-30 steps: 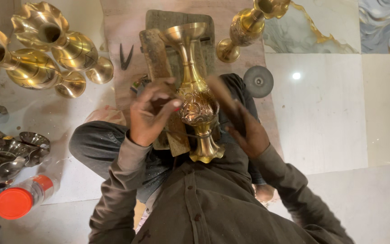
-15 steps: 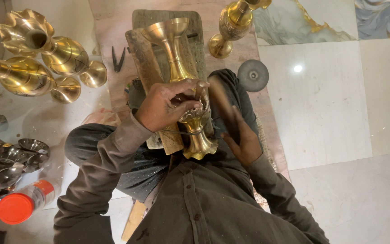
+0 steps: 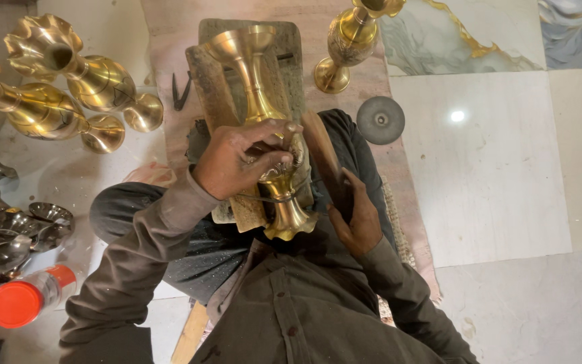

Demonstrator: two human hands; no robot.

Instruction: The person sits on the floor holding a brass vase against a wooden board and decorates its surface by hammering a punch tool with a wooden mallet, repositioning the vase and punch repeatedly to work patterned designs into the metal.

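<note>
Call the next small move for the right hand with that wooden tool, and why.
Probably bring the wooden tool down toward the spot on the vase under the left hand. That hand pinches something small against the vase's belly, while the right hand holds the tool raised beside it, apart from the brass.

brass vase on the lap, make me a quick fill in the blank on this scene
1. The left hand rests on the brass vase's ____.
2. The right hand grips a ____ mallet.
3. The bottle lying at lower left has an ____ cap.

Missing words: body; wooden; orange
</note>
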